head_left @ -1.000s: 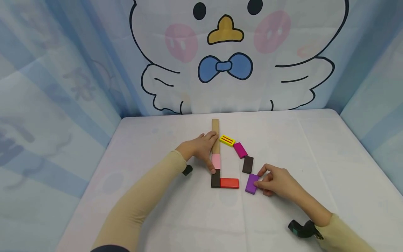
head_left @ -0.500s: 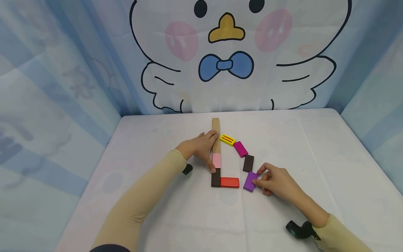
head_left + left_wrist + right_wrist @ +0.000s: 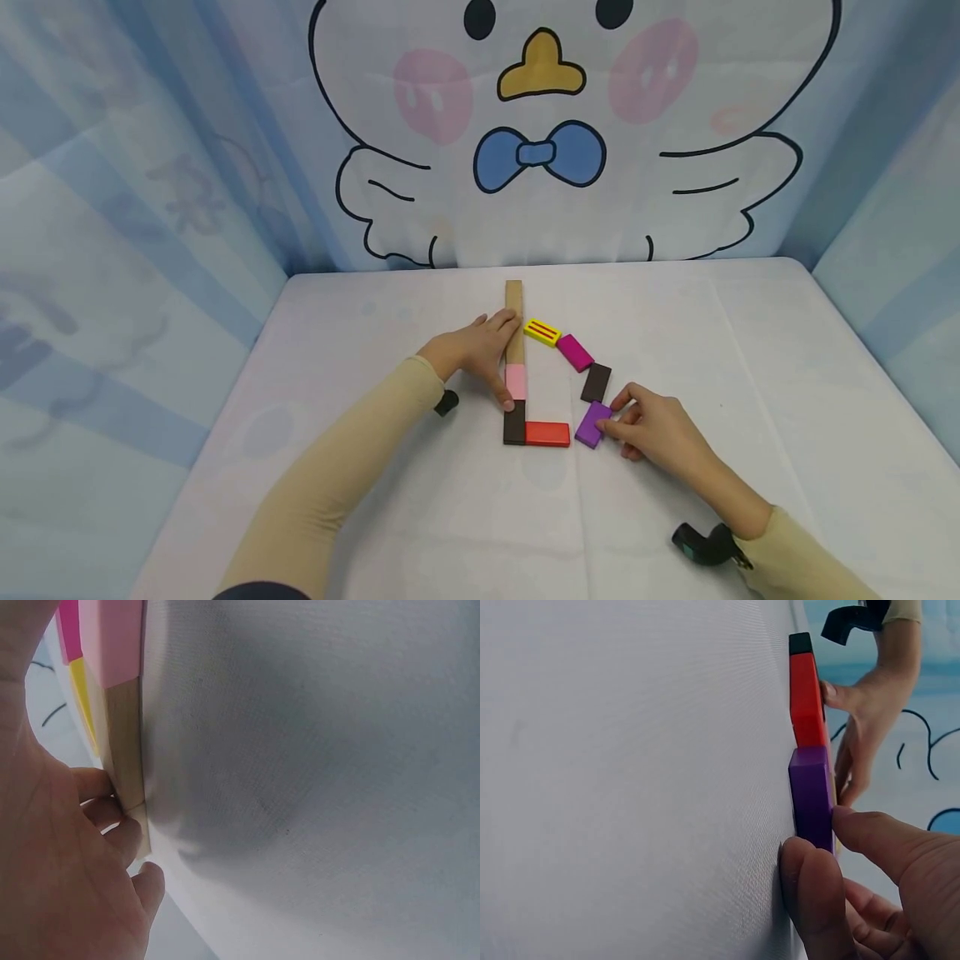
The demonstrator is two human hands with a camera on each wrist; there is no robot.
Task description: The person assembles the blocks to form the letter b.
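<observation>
My left hand (image 3: 483,350) lies spread along the left side of a straight row of flat blocks. Its fingers touch the plain wooden blocks (image 3: 513,296), and its thumb rests at the dark block (image 3: 514,427), with a pink block (image 3: 516,382) between. A red block (image 3: 547,434) extends right from the dark one. My right hand (image 3: 660,425) pinches a purple block (image 3: 592,423), thumb on its top and fingers at its side, as the right wrist view shows. The purple block (image 3: 811,795) lies tilted, close to the red block's right end.
A dark brown block (image 3: 596,382), a magenta block (image 3: 575,353) and a yellow block with red stripes (image 3: 542,332) curve from the purple block up to the wooden row. All lie on a white-covered table (image 3: 712,333). A cartoon-printed curtain (image 3: 540,208) hangs behind.
My right hand has pushed the purple block up and left, nearer the red block. The dark brown block has shifted slightly up and turned. My left hand stays in place.
</observation>
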